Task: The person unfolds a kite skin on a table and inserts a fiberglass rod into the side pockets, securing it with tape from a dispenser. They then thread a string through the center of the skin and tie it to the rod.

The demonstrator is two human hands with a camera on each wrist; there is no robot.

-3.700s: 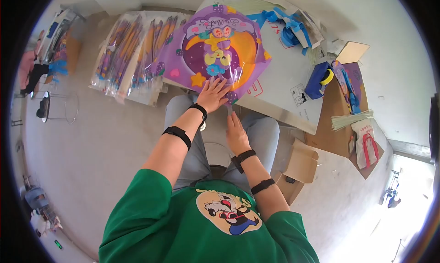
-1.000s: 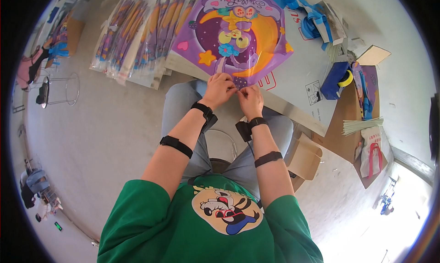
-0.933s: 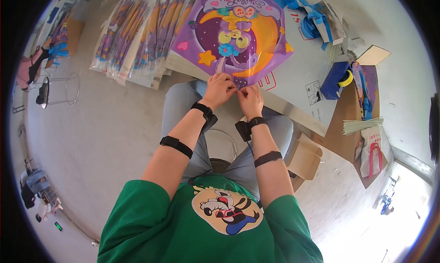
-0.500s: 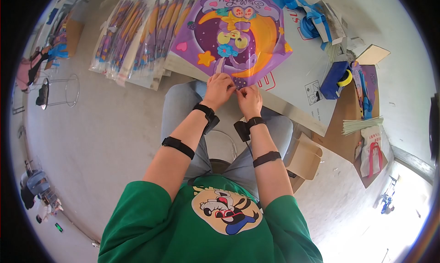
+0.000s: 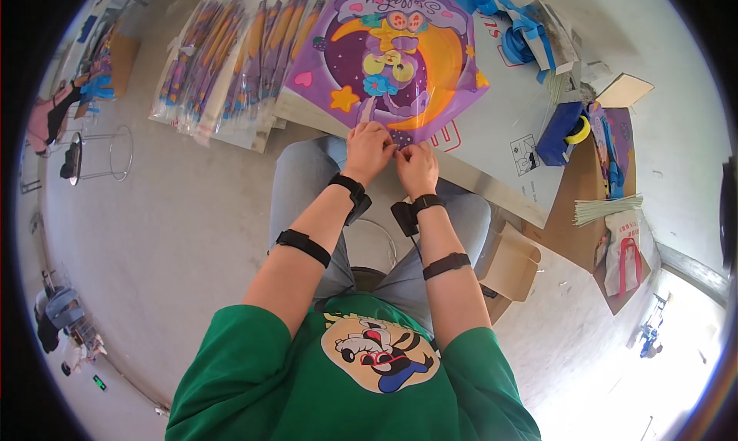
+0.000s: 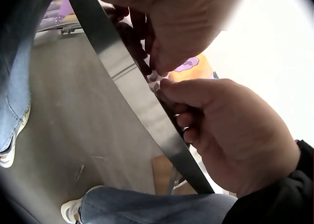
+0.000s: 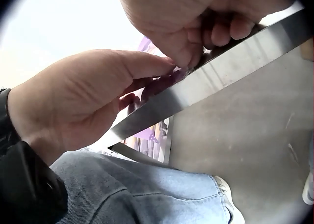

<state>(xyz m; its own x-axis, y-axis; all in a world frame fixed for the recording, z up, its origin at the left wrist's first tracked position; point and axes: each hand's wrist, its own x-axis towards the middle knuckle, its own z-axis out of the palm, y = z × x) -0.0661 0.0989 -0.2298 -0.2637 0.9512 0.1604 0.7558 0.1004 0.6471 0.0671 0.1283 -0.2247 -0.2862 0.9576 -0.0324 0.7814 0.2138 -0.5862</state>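
A glossy purple printed plastic sheet (image 5: 419, 64), with a cartoon figure, a yellow moon and stars, lies on the table with its near corner at the table's edge. My left hand (image 5: 367, 150) pinches that corner from the left. Close beside it, my right hand (image 5: 417, 170) pinches the same corner, the fingertips of both nearly meeting. In the left wrist view, the left hand (image 6: 174, 32) is above and the right hand (image 6: 230, 131) below, thumb tips at a small crumpled bit of clear film. The right wrist view shows the purple corner (image 7: 164, 83) between the fingertips.
The table's metal edge (image 7: 196, 94) runs right under the hands. Bagged purple-and-orange bundles (image 5: 238, 64) lie at the left. Blue ribbon (image 5: 530, 38) is at the back right, with a blue tape dispenser (image 5: 559, 136) and an open carton (image 5: 573, 203) to the right.
Several seconds ago the left hand lay flat on the sheet and the right hand's fingers were extended at its corner. Now both pinch the corner; over the last second they have barely shifted.
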